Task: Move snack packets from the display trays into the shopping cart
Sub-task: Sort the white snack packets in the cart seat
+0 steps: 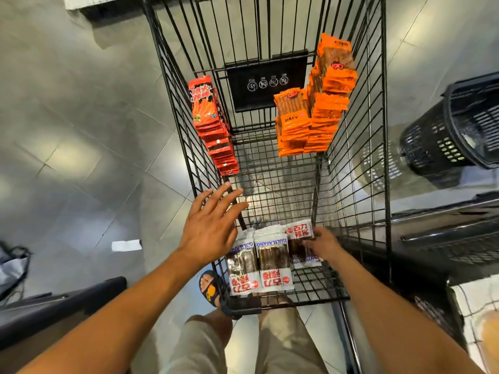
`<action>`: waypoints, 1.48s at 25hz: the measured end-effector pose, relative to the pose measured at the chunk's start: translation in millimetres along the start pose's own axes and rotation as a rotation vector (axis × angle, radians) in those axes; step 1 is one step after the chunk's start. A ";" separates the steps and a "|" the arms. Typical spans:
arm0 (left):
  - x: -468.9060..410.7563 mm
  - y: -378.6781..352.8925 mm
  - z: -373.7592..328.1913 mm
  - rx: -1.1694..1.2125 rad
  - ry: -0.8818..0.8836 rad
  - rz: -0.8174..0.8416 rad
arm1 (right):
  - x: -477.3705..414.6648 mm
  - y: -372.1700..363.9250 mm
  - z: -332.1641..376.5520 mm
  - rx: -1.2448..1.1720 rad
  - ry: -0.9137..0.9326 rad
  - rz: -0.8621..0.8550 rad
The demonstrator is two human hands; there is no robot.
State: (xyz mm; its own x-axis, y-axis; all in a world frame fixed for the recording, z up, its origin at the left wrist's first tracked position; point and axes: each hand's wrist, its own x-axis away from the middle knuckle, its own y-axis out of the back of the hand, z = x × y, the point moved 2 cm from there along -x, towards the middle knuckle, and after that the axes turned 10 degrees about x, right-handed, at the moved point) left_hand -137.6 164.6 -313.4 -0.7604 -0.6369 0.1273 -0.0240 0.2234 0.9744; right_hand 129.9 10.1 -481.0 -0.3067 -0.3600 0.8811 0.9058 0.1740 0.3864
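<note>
I look down into a black wire shopping cart (359,168). White snack packets (272,259) with red print lie side by side on its near floor. My right hand (322,242) holds the rightmost white packet (298,238) by its edge, low in the cart. My left hand (213,222) hovers above the cart's left rim, fingers spread, holding nothing. A tall stack of red packets (213,125) leans on the left wall. Two stacks of orange packets (316,109) stand at the far right corner.
A black plastic basket (456,130) stands on the floor to the right of the cart. Dark shelf edges (445,233) run along the right, and a dark ledge (54,306) along the lower left. A scrap of white paper (126,245) lies on the grey tiles.
</note>
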 end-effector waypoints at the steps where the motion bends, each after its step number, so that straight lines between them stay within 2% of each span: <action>1: 0.1 -0.5 0.4 -0.001 -0.006 -0.013 | -2.7 -7.9 -0.4 0.035 -0.001 0.030; 6: 0.4 -2.9 2.3 0.011 -0.029 -0.063 | -11.9 -24.0 5.3 0.328 -0.022 -0.069; 13: 0.7 0.2 1.7 0.020 -0.006 -0.011 | 11.3 -14.3 14.2 0.303 0.006 -0.020; 20: 10.0 13.3 0.1 0.152 -0.029 0.113 | 66.3 -0.7 20.5 0.365 0.060 -0.070; 23: 38.0 27.2 -14.6 0.314 0.013 0.140 | 111.5 2.2 22.4 0.292 0.098 -0.128; 28: 129.4 55.4 -52.1 0.466 -0.007 0.108 | 226.3 -22.9 18.1 0.133 0.301 -0.331; 33: 222.4 74.0 -83.0 0.460 -0.183 0.007 | 353.2 -73.6 -29.9 0.134 0.430 -0.453; 37: 244.9 92.9 -126.1 0.450 -0.379 -0.016 | 434.5 -91.9 -86.1 0.154 0.432 -0.605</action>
State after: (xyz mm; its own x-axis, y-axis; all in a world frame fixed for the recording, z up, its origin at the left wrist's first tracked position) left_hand -244.2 -63.6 -168.4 -0.9346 -0.3531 -0.0426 -0.2475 0.5598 0.7908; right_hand -61.4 -241.3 -157.1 -0.5666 -0.7550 0.3300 0.5548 -0.0534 0.8303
